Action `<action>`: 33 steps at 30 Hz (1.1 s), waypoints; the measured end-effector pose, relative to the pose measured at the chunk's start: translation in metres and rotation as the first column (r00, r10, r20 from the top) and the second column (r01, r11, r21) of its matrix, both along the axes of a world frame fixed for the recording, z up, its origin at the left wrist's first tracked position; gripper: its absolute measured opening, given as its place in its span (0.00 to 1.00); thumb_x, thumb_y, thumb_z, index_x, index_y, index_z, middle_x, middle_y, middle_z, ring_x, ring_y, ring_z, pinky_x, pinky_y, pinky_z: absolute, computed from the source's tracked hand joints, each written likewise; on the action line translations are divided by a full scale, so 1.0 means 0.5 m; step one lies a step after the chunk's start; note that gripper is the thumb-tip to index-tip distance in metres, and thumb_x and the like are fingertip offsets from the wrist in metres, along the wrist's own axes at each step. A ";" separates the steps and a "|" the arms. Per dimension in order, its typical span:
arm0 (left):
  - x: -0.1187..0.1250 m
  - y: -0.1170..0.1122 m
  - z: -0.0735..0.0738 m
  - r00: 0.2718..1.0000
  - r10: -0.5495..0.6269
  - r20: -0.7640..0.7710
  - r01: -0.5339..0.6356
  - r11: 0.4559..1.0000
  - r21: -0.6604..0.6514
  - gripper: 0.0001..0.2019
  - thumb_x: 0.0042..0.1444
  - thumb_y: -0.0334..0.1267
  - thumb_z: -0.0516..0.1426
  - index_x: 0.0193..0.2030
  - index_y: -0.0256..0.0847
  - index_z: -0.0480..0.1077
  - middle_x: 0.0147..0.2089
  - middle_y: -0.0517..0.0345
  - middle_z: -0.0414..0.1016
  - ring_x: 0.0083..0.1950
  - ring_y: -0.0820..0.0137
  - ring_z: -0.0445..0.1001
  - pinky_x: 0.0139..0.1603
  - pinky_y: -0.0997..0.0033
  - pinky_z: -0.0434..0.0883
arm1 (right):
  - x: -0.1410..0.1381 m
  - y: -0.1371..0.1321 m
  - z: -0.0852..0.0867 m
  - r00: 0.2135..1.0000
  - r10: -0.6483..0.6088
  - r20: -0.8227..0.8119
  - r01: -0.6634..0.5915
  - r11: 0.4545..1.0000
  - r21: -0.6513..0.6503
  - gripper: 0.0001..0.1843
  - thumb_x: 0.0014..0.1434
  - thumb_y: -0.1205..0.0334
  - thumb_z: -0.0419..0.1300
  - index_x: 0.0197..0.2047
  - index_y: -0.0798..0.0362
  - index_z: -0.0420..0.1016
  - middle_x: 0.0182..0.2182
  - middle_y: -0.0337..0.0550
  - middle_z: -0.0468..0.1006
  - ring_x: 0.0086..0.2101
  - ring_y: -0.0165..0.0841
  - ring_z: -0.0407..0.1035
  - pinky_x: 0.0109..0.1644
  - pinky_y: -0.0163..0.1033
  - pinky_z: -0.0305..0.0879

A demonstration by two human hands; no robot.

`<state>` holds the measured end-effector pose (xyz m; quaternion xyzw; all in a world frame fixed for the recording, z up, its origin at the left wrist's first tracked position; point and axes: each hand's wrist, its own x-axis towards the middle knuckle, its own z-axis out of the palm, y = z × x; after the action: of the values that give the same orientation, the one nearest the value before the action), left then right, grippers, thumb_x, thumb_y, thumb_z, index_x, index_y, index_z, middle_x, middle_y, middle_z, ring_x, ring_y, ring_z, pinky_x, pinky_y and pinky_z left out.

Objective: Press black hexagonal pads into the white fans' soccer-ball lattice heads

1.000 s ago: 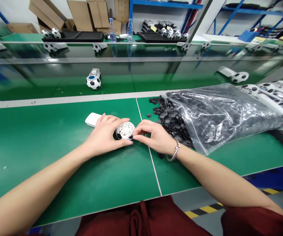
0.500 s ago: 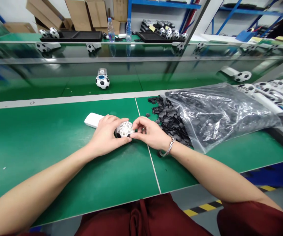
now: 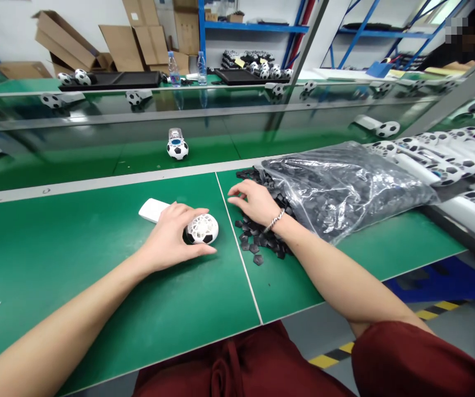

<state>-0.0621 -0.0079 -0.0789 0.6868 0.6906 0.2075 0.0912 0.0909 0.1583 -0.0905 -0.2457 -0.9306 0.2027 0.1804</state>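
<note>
A white ball-shaped part (image 3: pixel 203 228) with a lattice top and black pentagons lies on the green table. My left hand (image 3: pixel 173 234) curls round its left side, fingers along the top and thumb below. From behind that hand sticks out the white handle (image 3: pixel 152 210). My right hand (image 3: pixel 256 203), a chain bracelet at the wrist, hovers at the left edge of a heap of black pentagon pieces (image 3: pixel 258 259). Its thumb and index finger are slightly apart, with nothing visible between them; the other fingers are bent.
A clear plastic bag (image 3: pixel 345 187) full of black pieces lies behind the right forearm. Football-patterned parts (image 3: pixel 448 160) fill trays at the right. Beyond the pale table strip stands a football-shaped device (image 3: pixel 177 146). A person (image 3: pixel 464 38) is partly visible at the far right.
My right hand has left the ball-shaped part and moved right to the black pieces. More of the ball now shows, with black pentagons on its side. The camera view has shifted slightly.
</note>
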 end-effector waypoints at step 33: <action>-0.005 -0.006 -0.005 0.938 -0.147 0.315 0.166 0.986 -0.031 0.21 0.50 0.42 0.58 0.51 0.44 0.62 0.59 0.54 0.62 0.68 0.59 0.39 0.65 0.52 0.47 | 0.028 -0.085 0.025 0.792 0.573 -0.210 -0.574 0.816 0.060 0.09 0.61 0.70 0.51 0.39 0.56 0.72 0.34 0.44 0.72 0.36 0.29 0.65 0.40 0.35 0.66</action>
<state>-0.0644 -0.0109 -0.0815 0.6953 0.6164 0.2854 0.2348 0.1047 0.1158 -0.0782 0.0710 -0.9348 0.2769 0.2108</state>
